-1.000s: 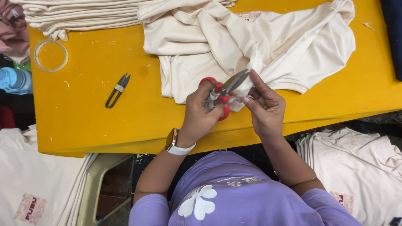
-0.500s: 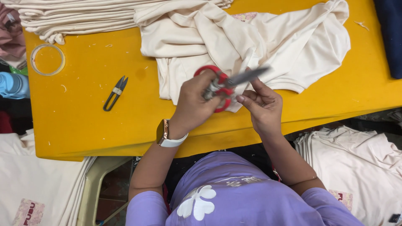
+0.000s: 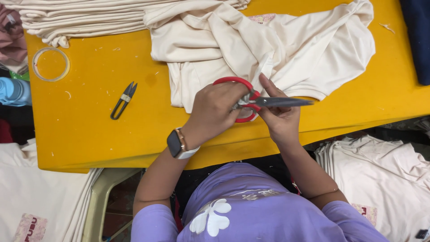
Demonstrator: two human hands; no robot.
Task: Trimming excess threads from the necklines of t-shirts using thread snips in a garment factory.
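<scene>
The left hand (image 3: 215,110) bends in from a cocked wrist, its fingers (image 3: 233,96) clenched through the red handles of the scissors (image 3: 257,102). The right hand (image 3: 280,118) rises opposite, fingers pinching the closed blades. Just beyond the fingertips lies the cream shirt (image 3: 268,49) on the yellow table (image 3: 89,134); thread snips (image 3: 123,100) sit well off.

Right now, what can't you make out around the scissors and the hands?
Head view only:
- What the scissors are cutting: hidden between the left hand and right hand.
- Left fingers: tucked inside the red handles.
- Blades: too slim to tell whether anything lies between them.
- Cream shirt: bunched folds hide its shape.
- Dark cloth: cut off by the right edge.
</scene>
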